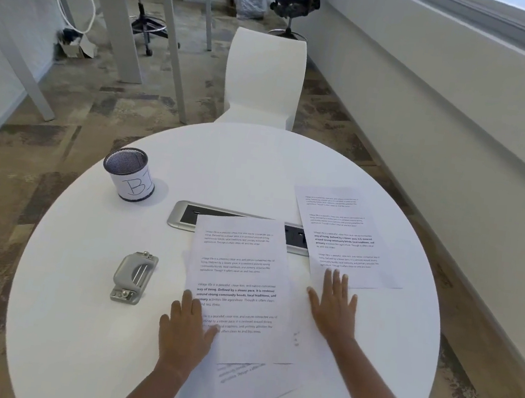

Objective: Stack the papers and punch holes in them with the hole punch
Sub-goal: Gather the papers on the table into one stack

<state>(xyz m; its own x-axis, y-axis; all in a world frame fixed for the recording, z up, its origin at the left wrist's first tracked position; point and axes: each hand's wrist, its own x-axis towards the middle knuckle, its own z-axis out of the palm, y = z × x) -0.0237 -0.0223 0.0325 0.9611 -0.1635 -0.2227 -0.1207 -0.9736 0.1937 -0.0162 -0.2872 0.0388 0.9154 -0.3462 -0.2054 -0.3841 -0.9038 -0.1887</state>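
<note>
A loose pile of printed papers (241, 282) lies in the middle of the round white table (73, 324), its sheets skewed. My left hand (185, 328) lies flat on the pile's left edge, fingers spread. One separate printed sheet (343, 232) lies to the right, farther back. My right hand (334, 307) rests flat on the table with its fingertips on that sheet's near edge. A grey metal hole punch (134, 277) sits left of the pile, untouched.
A mesh pen cup (129, 173) with a paper label stands at the back left. A silver power socket panel (186, 216) is set in the table's centre, partly under the papers. A white chair (264, 80) stands behind the table.
</note>
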